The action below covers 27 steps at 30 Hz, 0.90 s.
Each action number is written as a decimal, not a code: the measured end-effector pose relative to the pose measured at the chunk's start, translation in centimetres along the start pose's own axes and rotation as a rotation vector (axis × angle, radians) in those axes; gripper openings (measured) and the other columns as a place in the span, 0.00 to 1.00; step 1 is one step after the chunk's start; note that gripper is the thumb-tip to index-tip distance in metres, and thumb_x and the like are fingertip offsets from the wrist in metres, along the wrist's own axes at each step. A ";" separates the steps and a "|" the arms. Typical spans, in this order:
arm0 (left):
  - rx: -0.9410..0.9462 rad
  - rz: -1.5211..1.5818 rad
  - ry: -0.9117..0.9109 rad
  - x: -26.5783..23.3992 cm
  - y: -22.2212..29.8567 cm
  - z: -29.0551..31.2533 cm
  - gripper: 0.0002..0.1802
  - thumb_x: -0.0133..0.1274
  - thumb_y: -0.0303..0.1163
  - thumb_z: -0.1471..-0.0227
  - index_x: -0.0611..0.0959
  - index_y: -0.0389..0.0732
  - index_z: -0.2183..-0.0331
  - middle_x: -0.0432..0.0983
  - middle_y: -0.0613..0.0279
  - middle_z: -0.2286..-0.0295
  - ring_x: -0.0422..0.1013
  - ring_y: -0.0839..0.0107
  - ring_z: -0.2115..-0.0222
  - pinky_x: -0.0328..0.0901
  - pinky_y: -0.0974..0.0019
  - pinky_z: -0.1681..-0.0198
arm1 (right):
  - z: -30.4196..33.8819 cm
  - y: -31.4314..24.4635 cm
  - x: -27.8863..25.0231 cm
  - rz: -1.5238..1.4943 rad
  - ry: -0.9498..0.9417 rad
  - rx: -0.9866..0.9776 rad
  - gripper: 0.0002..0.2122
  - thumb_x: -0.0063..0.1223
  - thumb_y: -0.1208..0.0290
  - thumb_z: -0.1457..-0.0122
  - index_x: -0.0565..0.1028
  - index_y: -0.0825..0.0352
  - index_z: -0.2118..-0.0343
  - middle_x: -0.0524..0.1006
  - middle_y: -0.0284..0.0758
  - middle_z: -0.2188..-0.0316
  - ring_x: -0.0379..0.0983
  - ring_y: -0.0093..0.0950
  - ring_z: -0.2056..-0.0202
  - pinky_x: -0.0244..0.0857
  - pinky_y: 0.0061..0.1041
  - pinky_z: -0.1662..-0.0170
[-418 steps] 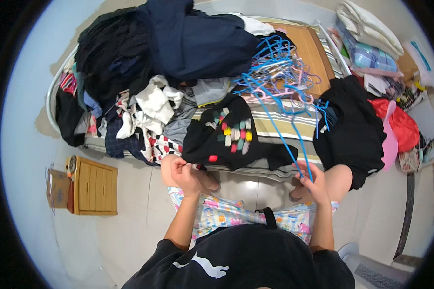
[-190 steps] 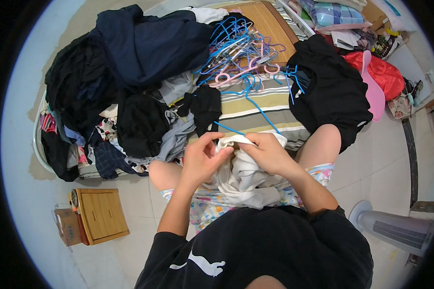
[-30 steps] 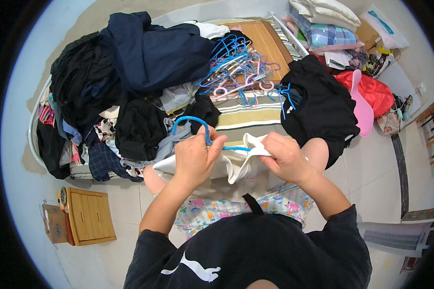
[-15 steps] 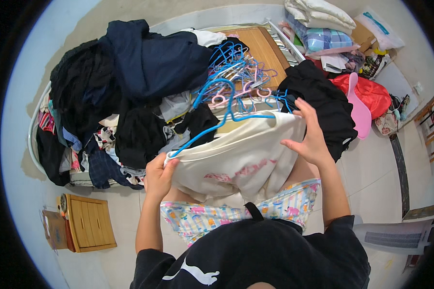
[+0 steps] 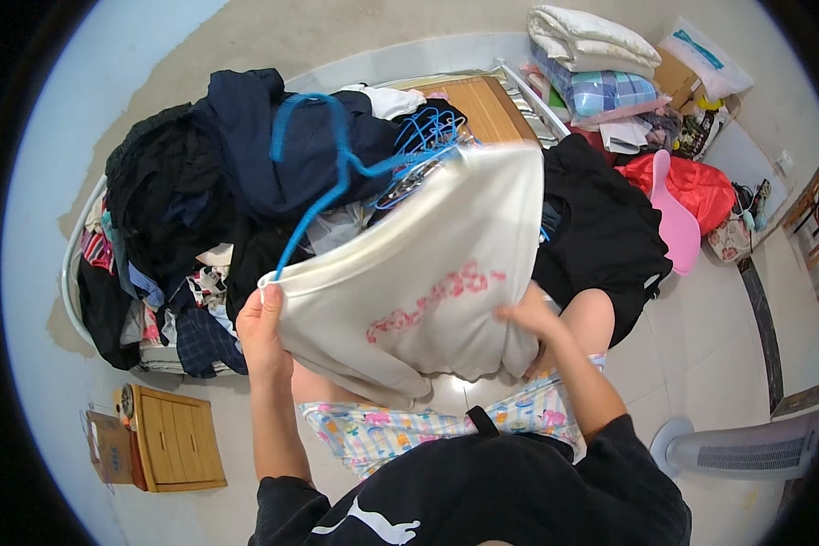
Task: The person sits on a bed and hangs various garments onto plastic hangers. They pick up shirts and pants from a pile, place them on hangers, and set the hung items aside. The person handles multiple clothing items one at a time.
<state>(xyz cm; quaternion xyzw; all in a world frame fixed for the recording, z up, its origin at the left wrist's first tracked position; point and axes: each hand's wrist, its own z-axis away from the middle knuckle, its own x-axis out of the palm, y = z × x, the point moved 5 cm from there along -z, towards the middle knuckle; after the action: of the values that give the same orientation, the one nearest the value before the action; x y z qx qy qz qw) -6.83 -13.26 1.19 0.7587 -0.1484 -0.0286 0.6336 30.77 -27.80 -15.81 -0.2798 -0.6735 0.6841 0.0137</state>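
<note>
A white sweatshirt with reddish-pink lettering hangs on a blue hanger in front of me. Its right side is raised above its left. My left hand is closed on the shoulder of the sweatshirt, at the left end of the hanger. Lower down, my right hand grips the right side of the garment, thumb over the front and the other fingers partly hidden. The hanger's hook sticks up past the neckline, over the dark clothes.
Dark clothes are heaped on the bed at left, beside several blue hangers. Black clothing lies right of the sweatshirt, near a pink plastic piece. A wooden cabinet stands lower left, a tower fan lower right.
The sweatshirt and hanger have risen and tilted, with the right side up. My right hand, open near the right shoulder before, has dropped to the garment's lower right side.
</note>
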 end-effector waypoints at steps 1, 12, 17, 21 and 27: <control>-0.052 0.082 0.044 -0.5 0.1 -0.1 0.21 0.53 0.42 0.38 0.80 0.32 0.57 0.81 0.58 0.62 0.76 0.73 0.63 0.68 0.71 0.56 | -2.0 -3.5 -1.7 -0.008 0.000 0.028 0.30 0.67 0.73 0.57 0.71 0.73 0.49 0.78 0.43 0.55 0.76 0.31 0.54 0.69 0.29 0.48; 0.041 0.617 0.360 -1.7 -4.0 -5.7 0.26 0.43 0.45 0.34 0.73 0.31 0.47 0.75 0.50 0.51 0.74 0.56 0.53 0.69 0.53 0.48 | -2.2 -11.8 13.9 0.097 0.201 -0.548 0.31 0.67 0.62 0.54 0.68 0.70 0.49 0.69 0.46 0.49 0.64 0.44 0.46 0.57 0.40 0.41; 0.098 0.450 0.560 -1.4 -3.7 -4.6 0.25 0.48 0.45 0.36 0.75 0.30 0.52 0.77 0.53 0.56 0.75 0.62 0.57 0.70 0.60 0.52 | 4.5 -5.2 25.8 0.484 0.087 -0.441 0.24 0.63 0.60 0.49 0.71 0.69 0.53 0.71 0.46 0.50 0.66 0.43 0.48 0.62 0.39 0.47; 0.107 0.362 0.556 -2.7 -3.1 -4.3 0.23 0.48 0.44 0.36 0.77 0.31 0.55 0.78 0.55 0.58 0.75 0.65 0.59 0.70 0.63 0.54 | 2.7 1.9 26.6 0.448 -0.121 -0.383 0.10 0.56 0.67 0.43 0.74 0.67 0.63 0.75 0.43 0.59 0.74 0.38 0.57 0.68 0.35 0.60; 0.143 0.218 0.450 -6.1 -2.8 -2.8 0.19 0.46 0.39 0.34 0.78 0.31 0.54 0.79 0.54 0.58 0.77 0.68 0.61 0.71 0.66 0.56 | -6.2 -3.0 13.3 -0.383 0.054 0.133 0.06 0.44 0.76 0.36 0.73 0.68 0.69 0.73 0.31 0.83 0.76 0.23 0.82 0.69 0.24 0.79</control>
<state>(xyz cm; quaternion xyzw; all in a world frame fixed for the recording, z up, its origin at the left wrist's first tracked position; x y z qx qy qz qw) -11.47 -8.51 -1.90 0.7684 -0.0860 0.2199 0.5949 20.92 -16.61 -17.47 -0.1634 -0.6673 0.7041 0.1799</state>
